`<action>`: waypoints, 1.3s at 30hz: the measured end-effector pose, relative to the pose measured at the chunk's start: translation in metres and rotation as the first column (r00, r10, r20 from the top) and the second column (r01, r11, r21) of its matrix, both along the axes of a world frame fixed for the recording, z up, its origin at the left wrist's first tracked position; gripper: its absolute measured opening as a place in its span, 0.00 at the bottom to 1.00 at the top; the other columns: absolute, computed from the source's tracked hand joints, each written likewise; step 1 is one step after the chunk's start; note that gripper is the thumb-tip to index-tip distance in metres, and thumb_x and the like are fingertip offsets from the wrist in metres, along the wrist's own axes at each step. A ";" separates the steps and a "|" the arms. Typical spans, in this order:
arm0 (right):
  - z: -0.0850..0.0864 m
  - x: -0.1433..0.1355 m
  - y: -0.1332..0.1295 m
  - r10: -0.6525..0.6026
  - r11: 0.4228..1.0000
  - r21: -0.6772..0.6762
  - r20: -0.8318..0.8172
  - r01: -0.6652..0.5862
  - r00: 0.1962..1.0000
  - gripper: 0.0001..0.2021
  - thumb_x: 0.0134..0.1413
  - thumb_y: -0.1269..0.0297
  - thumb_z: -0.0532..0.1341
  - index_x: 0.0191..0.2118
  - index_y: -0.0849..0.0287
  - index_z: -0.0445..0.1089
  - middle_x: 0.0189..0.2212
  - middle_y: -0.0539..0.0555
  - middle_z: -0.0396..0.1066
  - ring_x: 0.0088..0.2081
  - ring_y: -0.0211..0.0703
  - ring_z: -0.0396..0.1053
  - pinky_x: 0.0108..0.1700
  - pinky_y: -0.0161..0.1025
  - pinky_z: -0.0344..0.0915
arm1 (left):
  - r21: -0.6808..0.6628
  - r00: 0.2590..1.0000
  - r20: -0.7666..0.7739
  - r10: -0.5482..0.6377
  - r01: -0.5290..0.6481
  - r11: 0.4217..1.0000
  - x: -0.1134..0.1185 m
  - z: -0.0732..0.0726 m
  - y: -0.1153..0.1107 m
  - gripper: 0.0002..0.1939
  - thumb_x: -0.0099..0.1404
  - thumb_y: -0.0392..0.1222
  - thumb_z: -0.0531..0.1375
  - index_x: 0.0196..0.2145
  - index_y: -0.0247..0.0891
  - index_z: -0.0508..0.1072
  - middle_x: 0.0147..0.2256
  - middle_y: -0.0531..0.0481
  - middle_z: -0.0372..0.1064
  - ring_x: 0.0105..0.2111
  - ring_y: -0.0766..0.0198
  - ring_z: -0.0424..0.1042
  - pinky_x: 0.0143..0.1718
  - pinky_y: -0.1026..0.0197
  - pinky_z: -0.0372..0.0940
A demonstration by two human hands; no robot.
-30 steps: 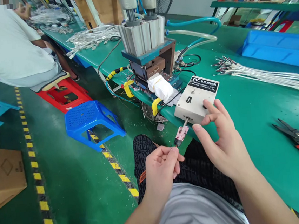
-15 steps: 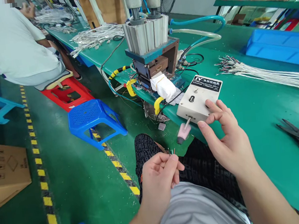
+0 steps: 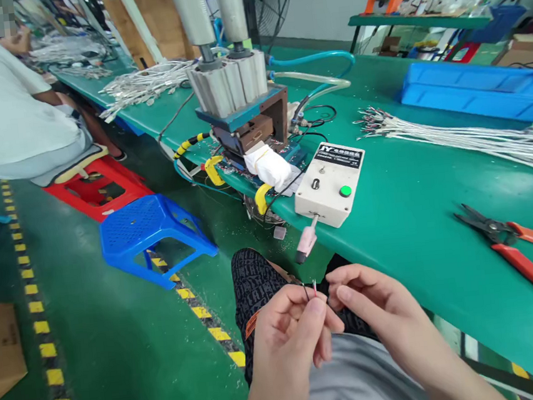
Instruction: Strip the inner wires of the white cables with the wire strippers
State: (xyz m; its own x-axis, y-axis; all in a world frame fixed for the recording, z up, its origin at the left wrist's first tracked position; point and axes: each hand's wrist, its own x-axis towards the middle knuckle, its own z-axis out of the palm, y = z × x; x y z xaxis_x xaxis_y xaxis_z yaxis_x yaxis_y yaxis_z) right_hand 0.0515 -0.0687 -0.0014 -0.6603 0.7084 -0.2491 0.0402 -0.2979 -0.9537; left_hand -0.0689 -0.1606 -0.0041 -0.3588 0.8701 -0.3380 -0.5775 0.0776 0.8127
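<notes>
Between thumb and fingers, my left hand (image 3: 298, 329) pinches thin coloured wires (image 3: 314, 288), whose tips stick up. My right hand (image 3: 375, 299) is beside it, its curled fingers close to the wires; whether it holds anything is too small to tell. Beyond them on the green table, a white control box (image 3: 331, 181) shows a green button, and a pink-wrapped shaft with a dark tip (image 3: 307, 241) juts from its front over the table edge.
A press machine (image 3: 237, 96) stands left of the box. Red-handled pliers (image 3: 500, 234), a bundle of white cables (image 3: 458, 134) and a blue tray (image 3: 477, 91) lie right. A blue stool (image 3: 141, 224) and a seated person (image 3: 7, 105) are at left.
My right hand has left the control box and come down beside my left hand, uncovering the green button. My left hand still pinches the wires. The view has shifted to the right.
</notes>
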 end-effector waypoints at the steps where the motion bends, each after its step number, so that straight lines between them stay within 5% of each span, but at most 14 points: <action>1: -0.001 0.000 -0.002 0.018 0.992 -0.126 -0.055 -0.025 0.998 0.12 0.59 0.56 0.63 0.42 0.59 0.72 0.30 0.53 0.72 0.33 0.38 0.71 0.39 0.35 0.68 | 0.012 1.000 0.011 -0.026 0.025 1.000 0.002 0.001 0.002 0.15 0.64 0.50 0.63 0.31 0.34 0.68 0.25 0.50 0.71 0.17 0.75 0.61 0.20 0.71 0.56; 4: 0.002 0.001 -0.004 0.025 0.923 -0.362 -0.273 -0.127 0.962 0.10 0.61 0.59 0.61 0.41 0.61 0.71 0.21 0.49 0.68 0.25 0.43 0.73 0.34 0.41 0.68 | 0.013 0.995 0.009 -0.095 0.095 0.995 0.010 0.005 0.007 0.17 0.63 0.51 0.63 0.37 0.35 0.66 0.24 0.50 0.72 0.17 0.75 0.61 0.20 0.71 0.56; 7: 0.008 0.006 -0.005 -0.020 0.895 -0.415 -0.404 -0.164 0.915 0.07 0.62 0.64 0.60 0.37 0.63 0.72 0.18 0.47 0.63 0.25 0.44 0.74 0.32 0.40 0.68 | -0.021 0.992 -0.010 -0.128 0.128 0.992 0.017 0.011 0.011 0.20 0.62 0.52 0.64 0.40 0.36 0.61 0.22 0.50 0.72 0.17 0.75 0.60 0.20 0.71 0.55; 15: 0.010 0.028 -0.008 -0.189 0.930 -0.364 -0.366 0.047 0.911 0.08 0.59 0.64 0.63 0.32 0.64 0.72 0.18 0.48 0.63 0.22 0.45 0.73 0.30 0.41 0.68 | -0.005 0.954 0.044 -0.296 0.297 0.955 0.027 0.014 0.029 0.23 0.58 0.53 0.67 0.34 0.37 0.58 0.22 0.50 0.72 0.16 0.76 0.58 0.19 0.72 0.50; 21: 0.015 0.034 -0.004 -0.221 0.936 -0.346 -0.420 0.070 0.880 0.10 0.61 0.65 0.61 0.31 0.65 0.73 0.19 0.48 0.62 0.25 0.45 0.74 0.34 0.44 0.70 | 0.001 0.908 0.046 -0.416 0.416 0.909 0.024 0.013 0.043 0.22 0.59 0.52 0.67 0.32 0.36 0.59 0.23 0.48 0.72 0.16 0.77 0.58 0.19 0.72 0.48; 26: 0.021 0.030 0.004 -0.256 0.933 -0.337 -0.364 0.130 0.895 0.09 0.59 0.64 0.64 0.30 0.63 0.76 0.17 0.47 0.62 0.22 0.38 0.71 0.29 0.36 0.67 | -0.004 0.880 0.029 -0.475 0.475 0.880 0.019 0.012 0.053 0.21 0.60 0.52 0.66 0.32 0.36 0.59 0.24 0.47 0.73 0.15 0.77 0.58 0.19 0.72 0.49; 32: 0.013 0.038 0.015 -0.336 0.934 -0.205 -0.222 0.294 0.915 0.05 0.52 0.64 0.69 0.29 0.59 0.80 0.25 0.51 0.68 0.26 0.32 0.65 0.31 0.32 0.63 | 0.044 0.826 0.042 -0.562 0.561 0.827 0.016 0.006 0.065 0.19 0.62 0.51 0.64 0.32 0.35 0.60 0.24 0.47 0.73 0.15 0.78 0.57 0.17 0.73 0.49; 39: 0.018 0.058 0.024 -0.340 0.940 -0.094 -0.185 0.328 0.922 0.05 0.53 0.63 0.69 0.30 0.58 0.80 0.24 0.50 0.67 0.26 0.32 0.64 0.32 0.33 0.62 | 0.005 0.766 0.037 -0.642 0.643 0.766 0.026 0.007 0.082 0.19 0.63 0.52 0.63 0.32 0.36 0.60 0.24 0.47 0.73 0.13 0.77 0.57 0.15 0.73 0.50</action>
